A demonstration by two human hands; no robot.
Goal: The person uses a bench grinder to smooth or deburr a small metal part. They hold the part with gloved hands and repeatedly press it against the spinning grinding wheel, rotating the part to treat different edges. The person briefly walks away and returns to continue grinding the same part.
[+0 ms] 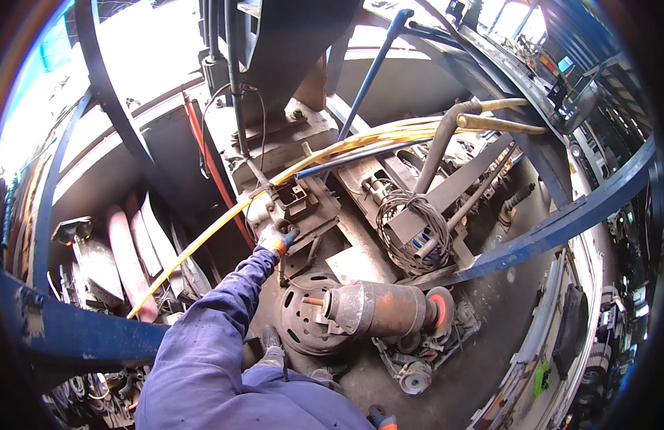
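Observation:
My left hand (277, 239), in a grey glove with an orange cuff, reaches forward to a grimy metal machine (303, 201). Its fingers are curled beside a small pipe fitting (273, 208) on the machine's near left corner; what lies inside them is hidden. Low at the bottom edge, my right hand (382, 417) shows only in part, gloved and with an orange cuff. Its fingers cannot be made out. Between the hands, a rusty cylindrical tank (382, 309) lies on its side over a steel wheel rim (303, 337).
A yellow hose (224, 221) crosses diagonally past my left arm. Blue steel beams (554, 222) curve around the work area. Coiled cable (418, 251) hangs at centre right. Curved metal panels (131, 251) lean at the left. Greasy parts (418, 373) sit on the floor.

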